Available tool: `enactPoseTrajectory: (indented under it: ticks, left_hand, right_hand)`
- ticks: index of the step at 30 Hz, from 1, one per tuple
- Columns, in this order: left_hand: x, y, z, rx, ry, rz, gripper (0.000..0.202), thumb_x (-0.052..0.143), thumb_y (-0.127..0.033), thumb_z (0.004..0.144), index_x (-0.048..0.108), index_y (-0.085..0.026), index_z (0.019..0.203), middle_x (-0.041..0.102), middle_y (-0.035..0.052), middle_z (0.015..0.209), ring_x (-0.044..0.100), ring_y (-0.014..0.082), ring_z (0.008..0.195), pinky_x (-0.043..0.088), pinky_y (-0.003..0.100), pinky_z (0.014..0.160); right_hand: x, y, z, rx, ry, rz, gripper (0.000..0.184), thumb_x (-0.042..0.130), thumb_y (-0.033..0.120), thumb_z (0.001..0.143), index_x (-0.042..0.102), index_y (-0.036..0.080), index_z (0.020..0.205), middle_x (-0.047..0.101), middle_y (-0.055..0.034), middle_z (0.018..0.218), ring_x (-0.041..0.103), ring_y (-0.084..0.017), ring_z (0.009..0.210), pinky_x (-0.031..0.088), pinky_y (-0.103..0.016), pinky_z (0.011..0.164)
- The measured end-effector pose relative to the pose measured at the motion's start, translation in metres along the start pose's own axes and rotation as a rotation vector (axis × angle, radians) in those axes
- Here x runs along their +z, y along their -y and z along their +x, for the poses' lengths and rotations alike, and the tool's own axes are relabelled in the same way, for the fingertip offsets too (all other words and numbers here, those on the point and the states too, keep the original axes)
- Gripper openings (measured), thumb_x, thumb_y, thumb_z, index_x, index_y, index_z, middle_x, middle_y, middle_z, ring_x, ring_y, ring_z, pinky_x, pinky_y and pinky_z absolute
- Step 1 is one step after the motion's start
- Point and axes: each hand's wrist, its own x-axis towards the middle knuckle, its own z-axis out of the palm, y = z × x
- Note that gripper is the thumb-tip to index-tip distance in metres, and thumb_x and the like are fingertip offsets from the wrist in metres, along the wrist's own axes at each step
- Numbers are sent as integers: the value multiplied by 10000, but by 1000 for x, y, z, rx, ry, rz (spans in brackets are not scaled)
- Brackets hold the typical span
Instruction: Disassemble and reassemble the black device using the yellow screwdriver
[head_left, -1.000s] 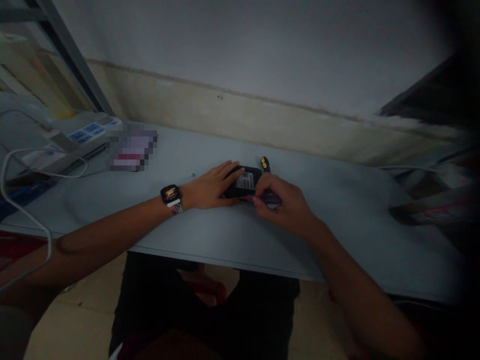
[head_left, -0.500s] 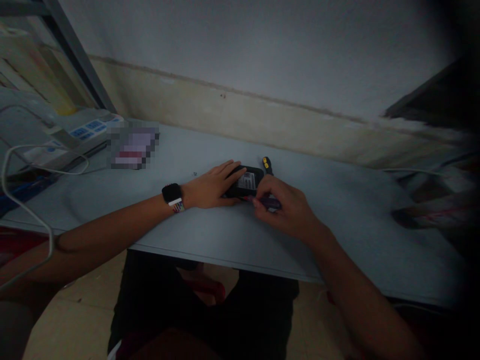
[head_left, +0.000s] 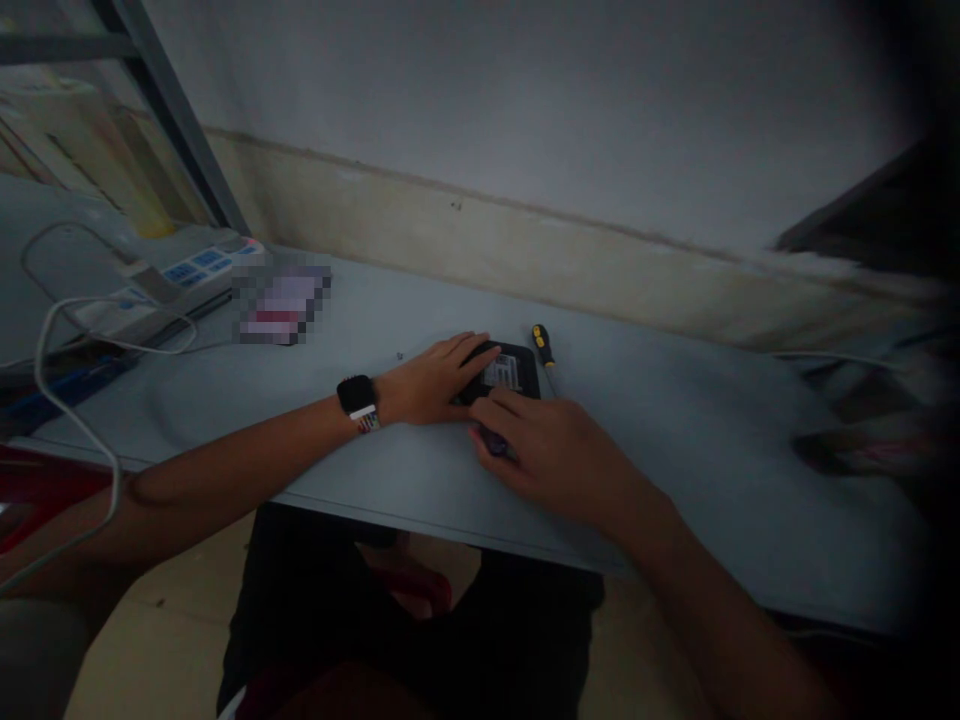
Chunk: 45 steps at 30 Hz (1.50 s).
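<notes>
A flat black device (head_left: 529, 374) with a white printed label lies on the table. My left hand (head_left: 429, 382) holds its left side, fingers spread over the top and thumb along the near edge. Close by on the right, my right hand (head_left: 551, 445) is closed around a small tool with a dark purple handle (head_left: 493, 440), held at the device's near edge. Its working end is hidden by my fingers. Behind my right hand lies a black and yellow screwdriver (head_left: 541, 343). Tiny dark bits (head_left: 400, 356), too small to name, lie beyond my left wrist.
At the left stand a white power strip (head_left: 206, 268) with blue sockets and a looping white cable (head_left: 79, 425). A blurred-out phone-like object (head_left: 285, 308) lies beside them. The wall (head_left: 465, 215) bounds the table (head_left: 420, 470) behind. A dark blurred object (head_left: 832, 452) sits at the right.
My right hand has moved left with the purple-handled tool, along the device's near edge, and now covers more of it. More of the black and yellow screwdriver shows. The view has shifted slightly.
</notes>
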Motion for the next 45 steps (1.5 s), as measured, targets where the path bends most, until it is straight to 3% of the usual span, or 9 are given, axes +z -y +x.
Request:
enactPoseTrajectory:
  ticks: [3,8,12,23,35,45]
  left_hand:
    - [-2,-1,0,12,-8,-5,821,642,-448,1046,271,-87,1683,291,304,1745,302,441,1645,328,620,1330]
    - [-2,2,1,19,-26,-40,869,643,-563,1041,273,-113,1686,311,299,1737,320,446,1635,332,640,1320]
    - [2,4,1,20,-38,-52,861,633,-572,1042,286,-116,1683,318,288,1738,326,440,1635,329,630,1323]
    - [0,9,-1,67,-9,-46,788,573,-401,1033,271,-118,1703,220,283,1777,258,457,1658,299,644,1326]
    - [4,13,1,101,-64,-34,730,557,-359,1019,329,-132,1673,332,253,1715,368,420,1590,356,637,1298]
    - [3,12,1,109,-68,-14,692,557,-338,1021,350,-139,1650,361,257,1681,390,415,1562,388,633,1275]
  right_hand:
    - [14,17,-9,44,-32,-86,135,610,172,983,732,160,1039,758,-85,907,700,-219,689,471,-374,564]
    - [48,40,-28,198,-152,-122,304,587,164,986,725,112,1252,793,-185,1110,774,-259,789,622,-380,641]
    - [63,53,-39,345,-222,-16,348,565,129,1012,694,144,1335,769,-173,1097,792,-276,865,672,-399,712]
    - [66,61,-40,479,-207,55,340,547,180,1063,695,177,1369,767,-129,1154,783,-262,959,661,-389,795]
    - [69,65,-43,530,-286,139,360,535,181,1070,700,164,1390,771,-124,1128,768,-264,993,647,-405,852]
    - [71,66,-40,531,-277,138,368,538,152,1054,696,154,1387,762,-129,1131,760,-271,986,644,-402,841]
